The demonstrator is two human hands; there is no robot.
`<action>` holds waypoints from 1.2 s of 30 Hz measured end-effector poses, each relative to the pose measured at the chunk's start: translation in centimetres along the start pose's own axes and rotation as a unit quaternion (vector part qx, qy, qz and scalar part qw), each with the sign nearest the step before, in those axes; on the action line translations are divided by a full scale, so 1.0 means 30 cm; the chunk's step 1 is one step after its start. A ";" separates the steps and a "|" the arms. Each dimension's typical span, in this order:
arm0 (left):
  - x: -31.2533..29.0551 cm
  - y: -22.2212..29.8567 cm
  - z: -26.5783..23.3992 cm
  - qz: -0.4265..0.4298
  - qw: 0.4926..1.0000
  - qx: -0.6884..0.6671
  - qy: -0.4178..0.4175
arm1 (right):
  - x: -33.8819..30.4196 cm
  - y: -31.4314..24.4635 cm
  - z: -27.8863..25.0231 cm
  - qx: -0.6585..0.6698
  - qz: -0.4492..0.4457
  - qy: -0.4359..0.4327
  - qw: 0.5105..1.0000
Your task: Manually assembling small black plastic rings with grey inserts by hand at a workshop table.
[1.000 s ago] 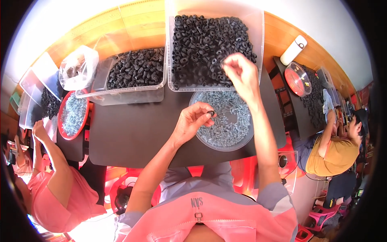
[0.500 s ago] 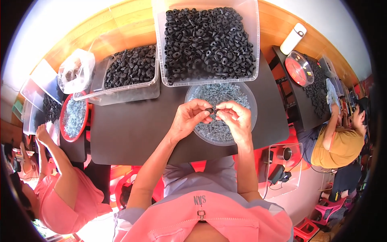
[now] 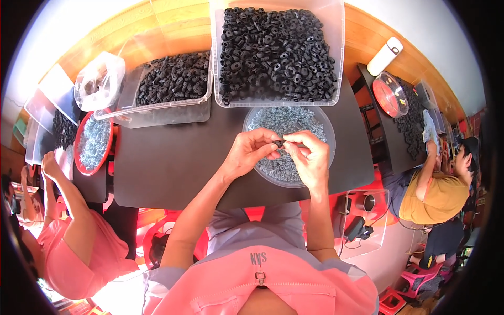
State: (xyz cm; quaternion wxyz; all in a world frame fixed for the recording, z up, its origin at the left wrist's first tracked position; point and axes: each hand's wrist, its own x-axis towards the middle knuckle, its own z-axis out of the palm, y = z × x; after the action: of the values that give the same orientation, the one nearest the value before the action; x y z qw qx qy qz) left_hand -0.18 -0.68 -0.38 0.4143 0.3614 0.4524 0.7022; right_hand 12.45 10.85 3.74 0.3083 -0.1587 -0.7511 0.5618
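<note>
My left hand point(image 3: 245, 154) and my right hand point(image 3: 311, 159) meet at the fingertips, both closed in a pinch. Between them is a small black plastic part point(image 3: 279, 143), mostly covered by the fingers. Right under my hands stands a round clear tub point(image 3: 330, 144) full of small silvery metal springs point(image 3: 289, 116). Beyond it, a large clear bin point(image 3: 339, 68) holds many black, hollow, ridged plastic pieces point(image 3: 275, 58). To its left, a lower clear box point(image 3: 163, 119) holds another heap of black parts point(image 3: 176, 79).
The dark table point(image 3: 173, 163) spreads under my arms. A red-rimmed basin of springs point(image 3: 94, 144) and a plastic bag point(image 3: 100, 81) are at left. One co-worker in pink point(image 3: 86, 247) sits left, another in mustard point(image 3: 433, 194) right, near a white bottle point(image 3: 385, 56).
Two small black pieces, held slightly apart in my fingertips before, now come together. My hands are closer to each other. The whole view has shifted slightly.
</note>
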 end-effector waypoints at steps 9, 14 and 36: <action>0.002 -0.009 0.009 -0.007 1.000 0.018 0.004 | 0.016 -0.005 -0.003 -0.151 -0.102 -0.017 0.983; -0.004 -0.017 0.008 -0.006 0.999 0.036 0.014 | 0.014 0.002 0.016 -0.206 -0.118 -0.022 0.971; -0.002 0.030 0.037 -0.063 0.985 0.114 0.116 | -0.014 0.026 0.099 -0.313 -0.224 0.013 0.923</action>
State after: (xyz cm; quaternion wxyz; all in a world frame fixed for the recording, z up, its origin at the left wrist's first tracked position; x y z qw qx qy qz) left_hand 0.60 -0.58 0.83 0.3581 0.2935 0.5963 0.6557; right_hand 10.76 8.63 2.34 0.3704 -0.0824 -0.9006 0.2121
